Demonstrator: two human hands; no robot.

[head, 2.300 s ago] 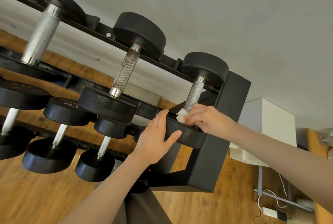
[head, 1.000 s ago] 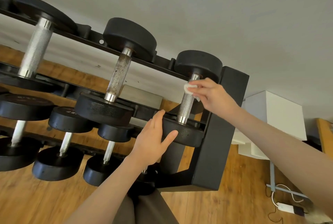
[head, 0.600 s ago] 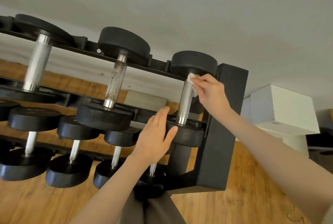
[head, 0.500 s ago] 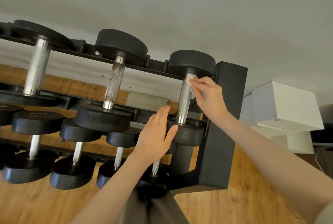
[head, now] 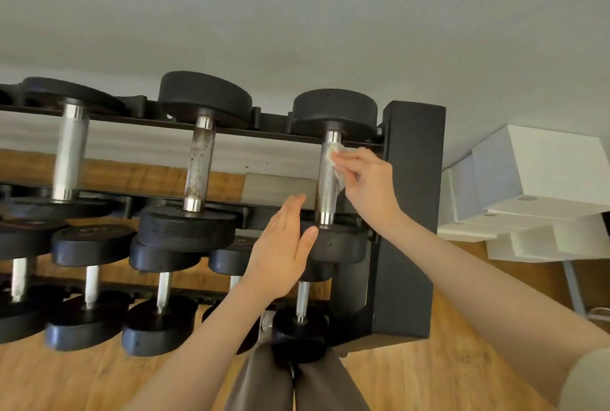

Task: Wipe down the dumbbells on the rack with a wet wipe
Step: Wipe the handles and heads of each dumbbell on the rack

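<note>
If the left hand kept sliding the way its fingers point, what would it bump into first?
Probably the grey plate behind the rack's top shelf; the left hand points up past the dumbbell handle, though depth is unclear.

I see a plain pale grey wall (head: 297,7) filling the upper part of my view, evenly lit and soft. Below it runs a warm wood-plank floor (head: 429,381) with visible grain. At the right stand stacked white boxes (head: 534,176), and just beneath them a thin grey metal leg (head: 570,282) goes down to the floor
</note>
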